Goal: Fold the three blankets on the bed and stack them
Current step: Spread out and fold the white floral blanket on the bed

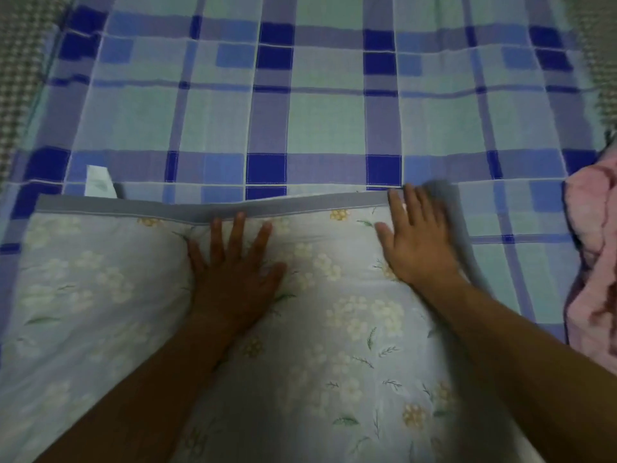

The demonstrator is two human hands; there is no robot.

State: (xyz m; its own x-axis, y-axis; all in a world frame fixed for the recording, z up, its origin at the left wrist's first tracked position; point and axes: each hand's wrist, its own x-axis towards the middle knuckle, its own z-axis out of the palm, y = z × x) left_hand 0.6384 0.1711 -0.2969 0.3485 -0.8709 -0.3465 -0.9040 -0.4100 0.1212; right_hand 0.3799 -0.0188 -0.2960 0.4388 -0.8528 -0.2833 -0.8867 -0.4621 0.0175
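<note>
1. Pressing: my left hand (pixel 233 269) and right hand (pixel 417 238) lie flat, fingers spread, gripping nothing, on the floral blanket (pixel 100 312).
2. Handling, judged: soft, light, limp; best taken at the corners of the grey border (pixel 150 208).
3. Appearance: pale blue, cream flowers.
4. Location: on the plaid bed (pixel 327 121), pink blanket (pixel 591 262) to the right.
</note>
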